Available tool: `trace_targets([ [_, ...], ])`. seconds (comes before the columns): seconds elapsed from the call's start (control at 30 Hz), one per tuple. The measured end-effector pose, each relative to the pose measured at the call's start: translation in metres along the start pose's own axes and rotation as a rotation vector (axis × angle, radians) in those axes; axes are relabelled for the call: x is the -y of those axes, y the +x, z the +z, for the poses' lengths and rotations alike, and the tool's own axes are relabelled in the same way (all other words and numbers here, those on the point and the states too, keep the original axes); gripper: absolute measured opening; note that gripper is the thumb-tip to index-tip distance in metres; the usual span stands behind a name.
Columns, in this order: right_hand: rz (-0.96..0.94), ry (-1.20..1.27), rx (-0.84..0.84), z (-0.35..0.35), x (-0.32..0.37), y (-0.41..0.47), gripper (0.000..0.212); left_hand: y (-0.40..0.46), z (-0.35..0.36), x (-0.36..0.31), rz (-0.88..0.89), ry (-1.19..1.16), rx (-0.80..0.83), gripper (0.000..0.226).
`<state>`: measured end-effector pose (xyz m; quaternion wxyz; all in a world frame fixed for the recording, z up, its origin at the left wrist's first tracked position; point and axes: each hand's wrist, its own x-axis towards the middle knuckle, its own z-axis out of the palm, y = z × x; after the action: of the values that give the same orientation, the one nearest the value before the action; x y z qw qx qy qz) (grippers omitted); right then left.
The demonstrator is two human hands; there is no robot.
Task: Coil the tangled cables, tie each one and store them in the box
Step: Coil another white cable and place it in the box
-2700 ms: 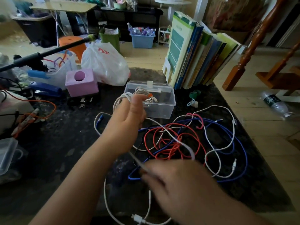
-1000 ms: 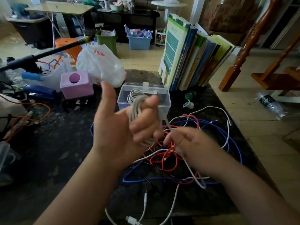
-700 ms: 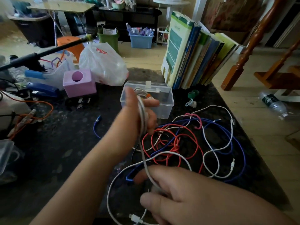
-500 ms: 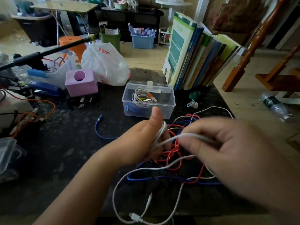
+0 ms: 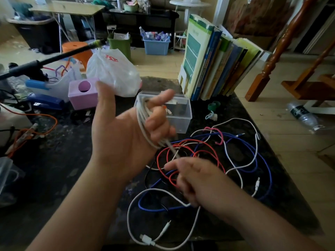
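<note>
My left hand (image 5: 125, 131) is raised palm up, thumb out, with several loops of a white cable (image 5: 143, 124) wound round its curled fingers. From the loops the cable runs down to my right hand (image 5: 197, 180), which pinches it low over the table; its loose tail (image 5: 137, 201) curls toward the near edge and ends in a plug (image 5: 146, 239). Behind my left hand stands the clear plastic box (image 5: 183, 116), partly hidden, with coiled cables inside. To the right lies a tangle of red (image 5: 204, 147), blue (image 5: 264, 163) and white (image 5: 253, 154) cables on the dark table (image 5: 54, 169).
A pink box (image 5: 81, 96), a white plastic bag (image 5: 112, 73) and a blue stapler (image 5: 45, 102) sit at the back left. Leaning books (image 5: 213, 58) stand behind the clear box. A black pole (image 5: 45, 60) crosses the left. Orange wires (image 5: 36, 127) lie at the left edge.
My left hand has risen and turned palm up with more loops on its fingers. My right hand has dropped from beside the coil down toward me, drawing the cable taut.
</note>
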<state>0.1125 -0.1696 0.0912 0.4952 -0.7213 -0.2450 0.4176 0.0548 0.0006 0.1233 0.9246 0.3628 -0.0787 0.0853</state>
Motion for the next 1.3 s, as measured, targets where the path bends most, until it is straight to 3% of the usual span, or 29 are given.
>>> trace_targets([
  [0.1,0.013,0.014,0.248,0.018,0.009,-0.016,0.021,0.007,-0.007,0.001,0.004,0.313,-0.249,0.099],
  [0.17,-0.025,0.034,0.367,0.021,0.022,-0.026,0.022,0.009,-0.01,0.009,-0.033,0.731,-0.385,0.089],
  [0.23,-0.048,0.064,0.338,0.016,0.035,-0.034,0.018,0.005,-0.013,0.02,0.003,1.141,-0.358,0.094],
  [0.27,-0.077,0.027,0.261,0.009,0.04,-0.037,0.016,0.001,-0.016,0.023,-0.027,1.202,-0.292,0.098],
  [0.43,-0.41,-0.494,-0.271,-0.031,0.056,-0.042,0.019,-0.005,-0.009,0.023,-0.473,1.021,-0.008,0.098],
  [0.53,-0.543,-0.46,-0.419,-0.044,0.054,-0.035,0.02,0.003,0.004,0.03,-0.724,0.662,0.137,0.105],
  [0.63,-0.461,-0.223,-0.369,-0.049,0.04,-0.018,0.031,0.01,0.016,0.031,-0.642,0.317,0.109,0.088],
  [0.77,-0.266,0.287,-0.112,-0.035,0.016,0.003,0.034,-0.005,0.012,0.024,-0.524,0.015,0.355,0.097],
  [0.83,-0.197,0.448,-0.061,-0.023,0.007,0.01,0.034,-0.003,0.01,0.022,-0.417,-0.15,0.331,0.101],
  [0.93,-0.046,0.471,-0.058,-0.004,-0.002,0.011,0.034,-0.001,0.007,0.019,-0.245,-0.302,0.208,0.104],
  [1.03,0.128,0.386,0.024,0.014,-0.004,0.003,0.038,-0.002,0.001,0.016,-0.076,-0.147,-0.05,0.101],
  [1.13,0.22,0.233,0.26,0.026,0.005,-0.014,0.024,0.007,-0.01,0.013,0.001,0.187,-0.327,0.099],
  [1.23,0.176,0.116,0.415,0.016,0.028,-0.032,0.014,0.016,-0.019,0.013,-0.094,0.59,-0.486,0.098],
  [1.3,-0.019,-0.19,0.29,0.002,0.044,-0.042,0.011,0.016,-0.021,0.026,-0.181,0.866,-0.479,0.103],
])
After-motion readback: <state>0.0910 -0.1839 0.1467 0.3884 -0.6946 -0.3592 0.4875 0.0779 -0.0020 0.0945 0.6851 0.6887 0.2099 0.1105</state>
